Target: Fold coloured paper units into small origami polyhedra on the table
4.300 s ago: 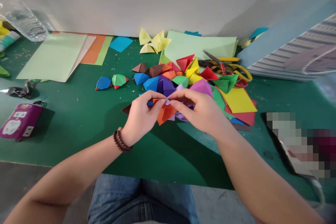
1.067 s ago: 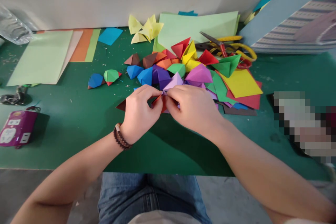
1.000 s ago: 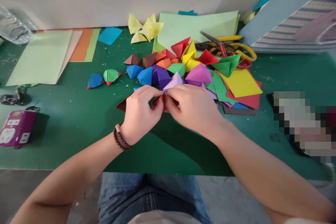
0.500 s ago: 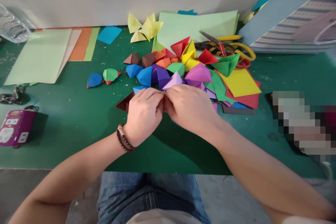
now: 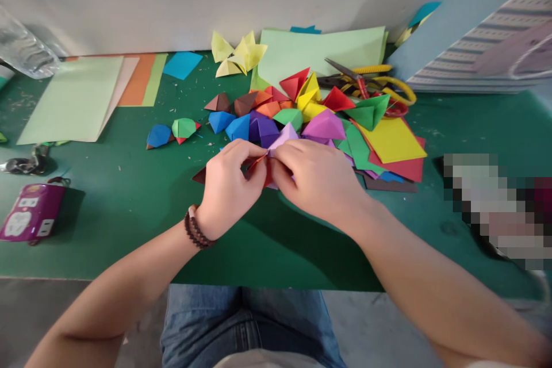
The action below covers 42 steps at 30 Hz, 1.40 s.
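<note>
Green tabletop [image 5: 138,213] stretches beneath the person's left hand [image 5: 235,187] and right hand [image 5: 314,184], which nearly meet, thumbs and forefingers pinching a small lilac paper piece [image 5: 268,153], mostly hidden, between their fingertips. Just beyond both hands lie folded paper pieces [image 5: 264,127] in many colours; red-handled scissors [image 5: 361,86] rest past the right hand, and a purple box [image 5: 32,213] stands well left of the left.
</note>
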Available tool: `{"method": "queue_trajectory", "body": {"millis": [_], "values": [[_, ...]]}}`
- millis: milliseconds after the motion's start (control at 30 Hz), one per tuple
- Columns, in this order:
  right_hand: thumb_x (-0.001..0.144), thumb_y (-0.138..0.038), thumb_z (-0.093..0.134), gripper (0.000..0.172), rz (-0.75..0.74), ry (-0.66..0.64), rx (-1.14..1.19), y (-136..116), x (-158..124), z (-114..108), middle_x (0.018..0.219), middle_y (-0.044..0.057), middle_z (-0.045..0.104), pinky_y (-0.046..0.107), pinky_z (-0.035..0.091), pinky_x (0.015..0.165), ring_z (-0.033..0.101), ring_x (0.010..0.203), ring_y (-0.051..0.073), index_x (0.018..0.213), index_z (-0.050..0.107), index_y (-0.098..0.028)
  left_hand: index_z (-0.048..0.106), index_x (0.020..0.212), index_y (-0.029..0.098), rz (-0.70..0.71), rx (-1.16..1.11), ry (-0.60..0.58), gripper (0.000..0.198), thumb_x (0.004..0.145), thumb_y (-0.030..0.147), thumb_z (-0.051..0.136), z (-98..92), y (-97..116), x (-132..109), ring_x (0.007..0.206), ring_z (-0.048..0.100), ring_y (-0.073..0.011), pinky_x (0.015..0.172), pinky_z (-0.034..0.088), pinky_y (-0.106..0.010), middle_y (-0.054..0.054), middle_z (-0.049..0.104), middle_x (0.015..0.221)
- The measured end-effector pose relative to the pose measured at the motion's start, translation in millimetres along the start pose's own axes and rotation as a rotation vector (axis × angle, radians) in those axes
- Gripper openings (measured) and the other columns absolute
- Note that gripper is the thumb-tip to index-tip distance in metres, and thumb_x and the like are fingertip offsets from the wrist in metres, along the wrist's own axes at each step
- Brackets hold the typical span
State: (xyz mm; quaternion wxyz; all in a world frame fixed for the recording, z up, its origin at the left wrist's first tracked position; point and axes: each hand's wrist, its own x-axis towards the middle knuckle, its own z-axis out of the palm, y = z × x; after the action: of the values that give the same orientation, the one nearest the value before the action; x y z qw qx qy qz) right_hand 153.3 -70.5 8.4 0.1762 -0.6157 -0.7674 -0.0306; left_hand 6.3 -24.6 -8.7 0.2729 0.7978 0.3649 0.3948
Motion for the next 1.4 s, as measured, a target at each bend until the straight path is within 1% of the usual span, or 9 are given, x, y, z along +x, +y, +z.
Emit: {"method": "queue_trajectory", "body": {"millis": [167,300,400,500,633,833,1033,1200,1400], "values": [[0.087,-0.021,0.046,0.025,0.071,-0.067,0.089,9,0,-5,0.064,0.003,0.059,0.029,0.024,0.051,0.050,0.059,0.014,0.065,0.055,-0.017,0.065,0.083,0.017,-0.278,-0.287,-0.064,0.008,0.080,0.014,0.058,-1.4,-2,5,0.076,0.065,-0.0128,0.063,0.052,-0.022,-0.003,0.070,0.085],[0.091,-0.030,0.048,0.021,0.174,-0.157,0.310,14,3,-11,0.077,0.003,0.067,0.027,0.032,0.055,0.057,0.066,0.015,0.084,0.065,-0.019,0.065,0.083,0.017,-0.350,-0.336,-0.065,0.006,0.081,0.018,0.059,-1.0,-8,6,0.077,0.065,-0.0130,0.065,0.052,-0.023,-0.003,0.070,0.084],[0.091,-0.036,0.051,0.021,0.244,-0.147,0.482,16,6,-14,0.081,0.001,0.070,0.026,0.036,0.057,0.060,0.068,0.014,0.091,0.066,-0.021,0.066,0.085,0.017,-0.349,-0.316,-0.057,0.007,0.082,0.018,0.059,-2.0,-7,6,0.076,0.064,-0.0125,0.067,0.051,-0.023,-0.002,0.070,0.084],[0.089,-0.026,0.053,0.013,0.259,-0.155,0.530,16,8,-13,0.081,0.000,0.070,0.026,0.037,0.057,0.060,0.069,0.014,0.088,0.065,-0.021,0.067,0.084,0.017,-0.348,-0.313,-0.059,0.007,0.082,0.021,0.061,-2.3,-4,5,0.075,0.064,-0.0125,0.066,0.052,-0.023,-0.002,0.070,0.082],[0.086,-0.014,0.052,0.010,0.199,-0.133,0.468,12,9,-7,0.082,0.002,0.068,0.026,0.035,0.058,0.060,0.071,0.015,0.084,0.061,-0.018,0.067,0.078,0.017,-0.369,-0.279,-0.058,0.010,0.082,0.025,0.062,-1.1,-2,3,0.073,0.064,-0.0132,0.065,0.052,-0.024,-0.002,0.069,0.076],[0.086,-0.011,0.049,0.009,0.143,-0.068,0.297,6,9,3,0.080,0.006,0.065,0.029,0.032,0.059,0.060,0.074,0.019,0.084,0.057,-0.015,0.065,0.079,0.017,-0.343,-0.198,-0.037,0.009,0.082,0.023,0.061,-1.7,0,4,0.071,0.063,-0.0127,0.061,0.052,-0.023,-0.002,0.068,0.076],[0.087,-0.014,0.050,0.009,0.152,-0.043,0.392,9,8,4,0.081,0.004,0.066,0.028,0.033,0.058,0.060,0.073,0.018,0.085,0.059,-0.016,0.062,0.082,0.017,-0.265,-0.100,-0.067,0.003,0.080,0.017,0.060,-3.9,-1,7,0.071,0.061,-0.0113,0.060,0.049,-0.020,-0.001,0.065,0.078],[0.089,-0.020,0.052,0.012,0.185,-0.053,0.529,12,7,0,0.087,0.002,0.070,0.027,0.038,0.060,0.062,0.075,0.016,0.091,0.064,-0.019,0.061,0.081,0.018,-0.269,-0.052,-0.034,0.004,0.083,0.021,0.061,-4.8,-3,8,0.069,0.061,-0.0116,0.059,0.049,-0.021,-0.001,0.066,0.077],[0.088,-0.018,0.052,0.014,0.221,-0.096,0.463,11,9,-5,0.079,0.003,0.068,0.027,0.036,0.058,0.061,0.071,0.017,0.082,0.064,-0.017,0.064,0.094,0.018,-0.258,-0.065,-0.053,0.012,0.083,0.023,0.062,-4.1,-1,8,0.079,0.064,-0.0135,0.065,0.050,-0.023,-0.004,0.069,0.091]]}}
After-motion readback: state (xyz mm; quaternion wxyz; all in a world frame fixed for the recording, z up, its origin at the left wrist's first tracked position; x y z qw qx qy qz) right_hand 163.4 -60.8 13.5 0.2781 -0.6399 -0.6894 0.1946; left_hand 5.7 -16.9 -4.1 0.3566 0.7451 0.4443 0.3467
